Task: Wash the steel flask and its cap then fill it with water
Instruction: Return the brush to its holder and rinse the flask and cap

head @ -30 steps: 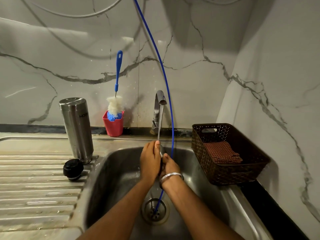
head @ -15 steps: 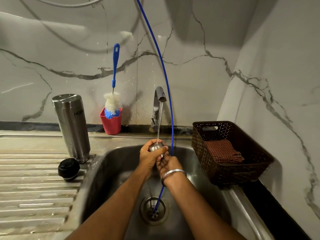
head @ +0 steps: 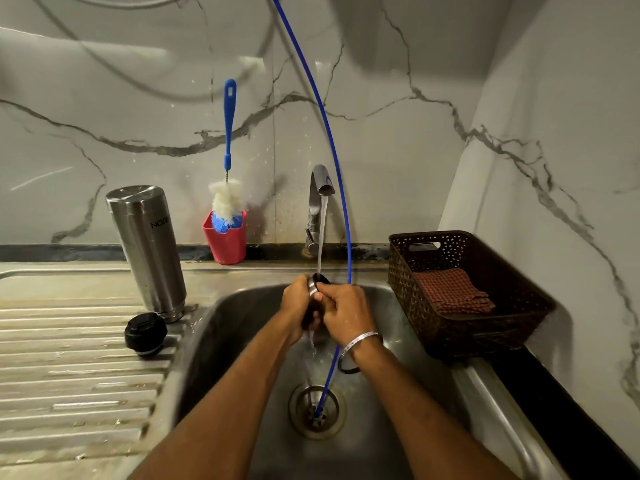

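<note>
The steel flask (head: pixel 147 247) stands upside down on the draining board left of the sink. A black inner stopper (head: pixel 145 334) lies on the ridges in front of it. Over the sink, under the running tap (head: pixel 320 188), both hands hold the flask's steel cap (head: pixel 314 285), which has a black inside. My left hand (head: pixel 298 306) grips the cap from the left. My right hand (head: pixel 343 310) grips it from the right, its fingers at the rim. Water falls onto the cap and drips below my hands.
A blue bottle brush (head: pixel 227 174) stands in a red cup (head: pixel 227 240) at the back. A thin blue hose (head: pixel 332 168) hangs down into the sink drain (head: pixel 317 408). A brown basket (head: pixel 464 296) with a checked cloth (head: pixel 450 291) sits right of the sink (head: pixel 221 334).
The cap has turned in my hands, so its black inside now faces the stream. My right hand has come up higher onto the cap.
</note>
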